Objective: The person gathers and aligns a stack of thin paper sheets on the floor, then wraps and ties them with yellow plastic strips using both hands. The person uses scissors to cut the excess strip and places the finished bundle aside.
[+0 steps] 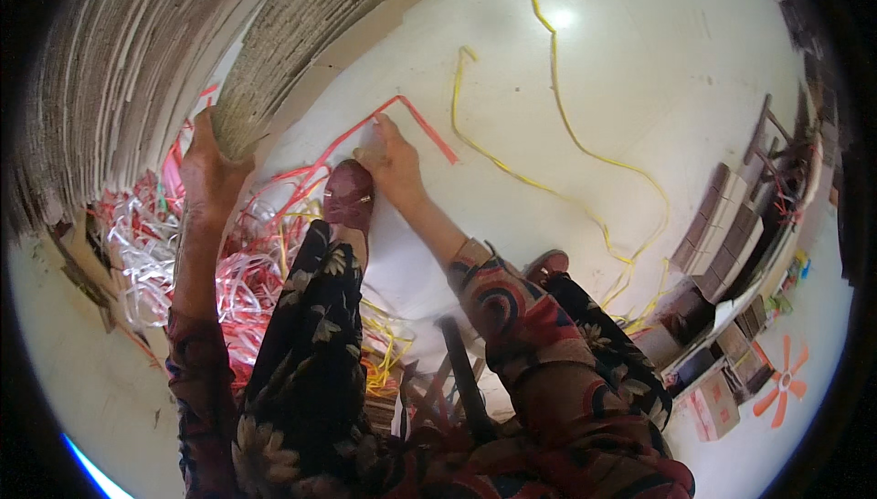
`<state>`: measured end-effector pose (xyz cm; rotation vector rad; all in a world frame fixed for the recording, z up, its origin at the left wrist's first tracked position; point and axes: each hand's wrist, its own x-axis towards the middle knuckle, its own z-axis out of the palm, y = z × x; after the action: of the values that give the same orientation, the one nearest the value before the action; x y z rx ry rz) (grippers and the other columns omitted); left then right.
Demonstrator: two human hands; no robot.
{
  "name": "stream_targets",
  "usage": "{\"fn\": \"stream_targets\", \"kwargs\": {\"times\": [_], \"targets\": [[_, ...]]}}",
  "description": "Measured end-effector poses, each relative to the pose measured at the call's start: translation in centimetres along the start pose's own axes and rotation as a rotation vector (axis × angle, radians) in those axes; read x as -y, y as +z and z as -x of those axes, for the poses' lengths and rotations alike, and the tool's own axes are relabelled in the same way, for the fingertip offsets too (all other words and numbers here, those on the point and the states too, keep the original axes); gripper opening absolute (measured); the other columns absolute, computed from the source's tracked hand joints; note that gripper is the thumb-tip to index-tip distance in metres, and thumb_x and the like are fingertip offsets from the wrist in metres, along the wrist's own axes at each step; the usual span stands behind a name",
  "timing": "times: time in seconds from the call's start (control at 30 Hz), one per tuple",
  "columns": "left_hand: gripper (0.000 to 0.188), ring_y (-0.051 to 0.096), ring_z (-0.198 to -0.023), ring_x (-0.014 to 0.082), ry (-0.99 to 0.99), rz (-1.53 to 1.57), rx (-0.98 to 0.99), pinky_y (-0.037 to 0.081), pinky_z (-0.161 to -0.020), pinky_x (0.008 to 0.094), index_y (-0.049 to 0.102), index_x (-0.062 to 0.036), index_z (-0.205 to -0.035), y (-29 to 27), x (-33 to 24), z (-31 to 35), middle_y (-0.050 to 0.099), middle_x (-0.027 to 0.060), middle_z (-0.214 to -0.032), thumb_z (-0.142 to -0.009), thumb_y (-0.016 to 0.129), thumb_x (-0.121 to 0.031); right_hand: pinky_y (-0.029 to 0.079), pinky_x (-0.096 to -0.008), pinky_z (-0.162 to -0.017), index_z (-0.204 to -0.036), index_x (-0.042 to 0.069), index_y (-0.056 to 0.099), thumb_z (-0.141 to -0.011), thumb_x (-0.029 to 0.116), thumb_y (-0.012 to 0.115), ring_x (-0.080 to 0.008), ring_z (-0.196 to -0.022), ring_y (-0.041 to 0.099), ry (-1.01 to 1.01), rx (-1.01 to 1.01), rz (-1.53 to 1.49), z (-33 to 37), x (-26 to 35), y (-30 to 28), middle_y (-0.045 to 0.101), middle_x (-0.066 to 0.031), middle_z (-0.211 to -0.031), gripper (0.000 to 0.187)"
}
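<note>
My left hand [212, 175] grips the lower end of a stack of flat cardboard sheets [297, 51], with its thumb and fingers on either side of the corner. In my right hand [395, 161] is a red plastic strap [347, 136], pinched near the fingertips. The strap bends sharply just above that hand, and one end lies on the pale floor. Its other end runs left toward a tangled heap of red and white straps [247, 284]. My red shoe [349, 196] stands between the two hands, close to the strap.
A taller cardboard pile [100, 69] fills the left side. Long yellow straps [557, 101] lie across the floor [639, 60]. At right are stacked dark blocks [713, 220], a small carton [713, 408] and an orange fan blade [784, 380]. My other shoe [548, 266] is nearby.
</note>
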<state>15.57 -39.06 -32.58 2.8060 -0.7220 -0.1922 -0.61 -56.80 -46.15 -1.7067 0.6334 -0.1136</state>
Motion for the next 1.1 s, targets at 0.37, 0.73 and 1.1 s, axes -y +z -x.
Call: {"fn": "stream_targets", "kwargs": {"times": [0.37,0.73,1.1], "targets": [[0.068,0.059,-0.097,0.0382,0.116,-0.121,-0.115,0.048,-0.081,0.0422,0.045,0.0007,-0.124,-19.9,-14.8,-0.6,0.058,0.0217,-0.108,-0.063,0.073,-0.007,0.046,-0.0355,-0.087,-0.113,0.001,0.054,-0.062,0.022,0.08,-0.0276,-0.098,0.059,0.075,0.764,-0.231,0.1,9.5,-3.4,0.062,-0.0143,-0.101,0.061],[0.08,0.058,-0.098,0.0259,-0.148,0.646,0.498,0.045,-0.088,0.0357,0.048,-0.0011,-0.12,-43.4,-19.4,-1.6,0.058,0.0159,-0.105,-0.05,0.082,-0.016,0.04,-0.0431,-0.1,-0.13,0.009,0.044,-0.064,0.005,0.073,-0.0249,-0.117,0.049,0.446,0.28,-1.323,8.3,39.0,-15.5,0.053,-0.0063,-0.123,0.072],[0.075,0.058,-0.096,0.0268,0.035,0.944,0.68,0.046,-0.081,0.0344,0.049,0.0021,-0.113,-57.2,-14.3,-9.0,0.06,0.0186,-0.098,-0.048,0.08,-0.018,0.04,-0.0445,-0.101,-0.131,0.008,0.042,-0.072,0.013,0.07,-0.0257,-0.116,0.049,0.277,0.059,-1.243,7.7,60.6,-15.5,0.053,-0.0057,-0.121,0.066]]}}
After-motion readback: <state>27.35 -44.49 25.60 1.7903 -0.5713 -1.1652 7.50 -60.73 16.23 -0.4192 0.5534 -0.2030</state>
